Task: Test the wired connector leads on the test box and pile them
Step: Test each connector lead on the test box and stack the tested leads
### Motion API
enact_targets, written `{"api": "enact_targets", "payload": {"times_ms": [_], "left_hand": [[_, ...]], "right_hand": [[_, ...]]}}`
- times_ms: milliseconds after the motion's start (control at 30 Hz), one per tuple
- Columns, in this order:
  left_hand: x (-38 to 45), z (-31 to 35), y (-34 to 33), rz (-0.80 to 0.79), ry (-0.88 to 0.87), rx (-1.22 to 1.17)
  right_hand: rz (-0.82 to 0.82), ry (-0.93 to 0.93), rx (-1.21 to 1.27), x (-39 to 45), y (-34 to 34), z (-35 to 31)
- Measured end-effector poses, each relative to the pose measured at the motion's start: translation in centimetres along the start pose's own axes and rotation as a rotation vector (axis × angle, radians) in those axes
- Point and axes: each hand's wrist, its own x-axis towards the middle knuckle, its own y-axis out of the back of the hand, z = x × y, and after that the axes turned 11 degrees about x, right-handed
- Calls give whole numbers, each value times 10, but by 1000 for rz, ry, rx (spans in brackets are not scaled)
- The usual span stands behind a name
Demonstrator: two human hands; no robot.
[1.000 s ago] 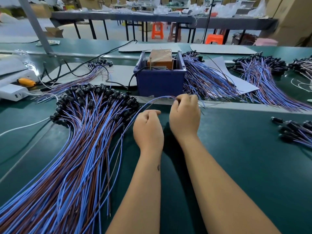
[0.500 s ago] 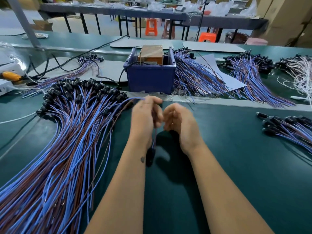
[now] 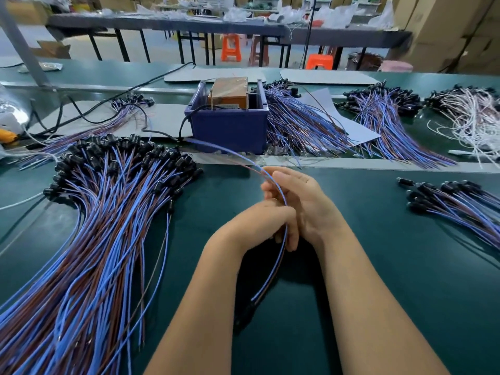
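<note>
Leftmost, a big fanned pile of blue and brown leads (image 3: 102, 226) lies on the green bench (image 3: 405, 266), black connectors pointing away from you. At centre your left hand (image 3: 259, 226) curls around one lead (image 3: 281, 201), its connector end hanging below toward you, probably so its free wire tips can reach the test box (image 3: 230, 123) just beyond. Your right hand (image 3: 305, 201) rests against the left, fingers relaxed, steadying that wire. Right of it lies a smaller pile (image 3: 454, 201). Beyond are more bundles, tables and orange stools (image 3: 231, 47)
</note>
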Motion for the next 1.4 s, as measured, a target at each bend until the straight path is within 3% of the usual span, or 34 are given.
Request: {"api": "enact_targets", "payload": {"times_ms": [100, 200, 300, 367, 433, 600, 733, 867, 1033, 1133, 1267, 1400], "left_hand": [[1, 0, 3, -111, -8, 31], [4, -6, 6, 22, 22, -235], [6, -14, 11, 127, 56, -574], [7, -17, 11, 211, 57, -695], [8, -18, 10, 294, 57, -745], [12, -9, -4, 468, 1, -677], [18, 3, -22, 717, 41, -725], [22, 11, -42, 752, -11, -758], [26, 9, -37, 877, 26, -845], [29, 9, -33, 892, 78, -905], [35, 11, -31, 926, 144, -802], [37, 5, -21, 814, 141, -679]], "right_hand": [[9, 56, -41, 1, 0, 4], [135, 118, 49, 4, -2, 4], [267, 116, 374, 5, 2, -1], [310, 98, 621, 5, 11, -7], [309, 50, 661, 5, 18, -12], [187, -135, 486, 6, 9, -3], [313, 127, 295, 11, -8, 8], [457, 287, -197, 10, -17, 15], [411, 412, -576, 10, -24, 22], [401, 410, -592, 11, -21, 23], [421, 369, -558, 11, -12, 18], [453, 347, -490, 12, -8, 17]]}}
